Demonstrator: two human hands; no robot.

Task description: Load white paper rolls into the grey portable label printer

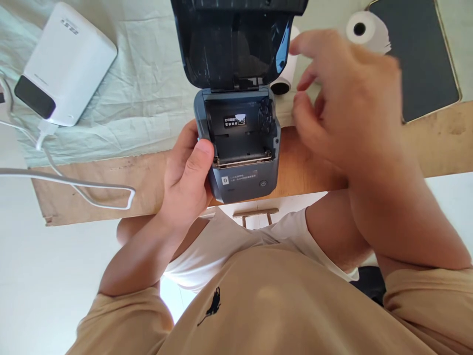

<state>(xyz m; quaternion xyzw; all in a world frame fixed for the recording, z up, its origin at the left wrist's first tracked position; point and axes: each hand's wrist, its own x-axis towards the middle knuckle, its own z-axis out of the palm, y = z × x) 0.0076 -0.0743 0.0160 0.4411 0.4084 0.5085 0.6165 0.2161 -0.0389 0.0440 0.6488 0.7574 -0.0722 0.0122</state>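
My left hand (192,172) grips the left side of a dark grey label printer (246,185), thumb on its top edge. The printer's black lid (232,49) is swung fully up, and its roll compartment holds no roll, showing a small printed label inside. To the right of the lid, my right hand (343,93) hovers with its fingers apart and curved, partly blurred. Near those fingertips stands a white paper roll (288,74), partly hidden behind the lid. I cannot tell whether the fingers touch it.
A second white roll (364,30) lies at the upper right beside a dark tablet-like slab (417,59). On the left, a white power bank (70,64) has a white cable (74,180) looping over the wooden table edge (99,197). Pale green cloth (148,59) covers the tabletop.
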